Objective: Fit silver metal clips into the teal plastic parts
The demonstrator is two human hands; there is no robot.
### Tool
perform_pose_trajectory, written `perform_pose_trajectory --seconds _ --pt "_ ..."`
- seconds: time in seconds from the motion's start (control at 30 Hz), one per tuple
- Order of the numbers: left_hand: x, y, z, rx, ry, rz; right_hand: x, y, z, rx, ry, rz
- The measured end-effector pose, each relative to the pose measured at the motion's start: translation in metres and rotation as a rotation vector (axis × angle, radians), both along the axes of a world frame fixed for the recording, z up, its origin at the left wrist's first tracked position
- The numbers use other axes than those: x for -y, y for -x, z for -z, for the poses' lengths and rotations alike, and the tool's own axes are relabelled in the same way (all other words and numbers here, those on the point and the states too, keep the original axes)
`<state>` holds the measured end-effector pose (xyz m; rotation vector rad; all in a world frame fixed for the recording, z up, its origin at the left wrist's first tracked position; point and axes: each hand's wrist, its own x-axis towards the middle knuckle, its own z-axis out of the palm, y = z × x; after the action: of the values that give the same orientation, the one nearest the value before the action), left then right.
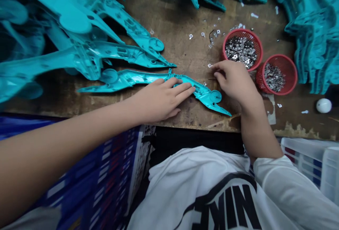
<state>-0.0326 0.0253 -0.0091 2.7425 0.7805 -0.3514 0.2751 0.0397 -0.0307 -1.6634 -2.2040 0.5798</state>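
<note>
Teal plastic moulding [148, 80]: long, branched and ribbed, lying flat on the wooden workbench [174, 22] near its front edge, under the left hand.

Left hand [159, 99]: palm-down across the middle of the moulding; the fingers [182, 90] are extended, slightly spread and laid on the plastic, not clenched around it.

Right hand [233, 82]: just beyond the moulding's far end, raised a little over the bench; the fingertips [215, 68] curl inward and draw together, though I cannot tell whether they are pinching anything.

Silver metal clips [202, 34]: scattered loose on the bench, with one just beside the right fingertips.

Red mesh baskets [224, 43]: two round ones, side by side to the right of the right hand, both heaped with small silver pieces.

Teal moulding heaps [53, 4]: piled along the left, top and right of the bench.

White egg-shaped object [323, 105]: alone near the bench's right edge.

Below the bench: a blue printed box [87, 173] on the left, a white plastic crate [304, 159] on the right.

Sleeve: the white shirt [201, 191] has long sleeves and black lettering.
</note>
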Motion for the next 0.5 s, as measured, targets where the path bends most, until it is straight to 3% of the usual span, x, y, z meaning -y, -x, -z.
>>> perform_pose_trajectory --seconds 0.17,0.37,0.5 --pt "0.003 -0.002 -0.004 -0.036 -0.003 -0.003 0.01 -0.001 0.003 0.21 0.064 0.07" --pt "0.003 -0.003 -0.015 -0.101 0.016 -0.006 0.014 -0.019 -0.019 0.141 0.111 0.059" --pt "0.0 -0.001 -0.02 -0.076 0.008 -0.012 0.039 -0.037 -0.022 0.199 0.074 0.123"
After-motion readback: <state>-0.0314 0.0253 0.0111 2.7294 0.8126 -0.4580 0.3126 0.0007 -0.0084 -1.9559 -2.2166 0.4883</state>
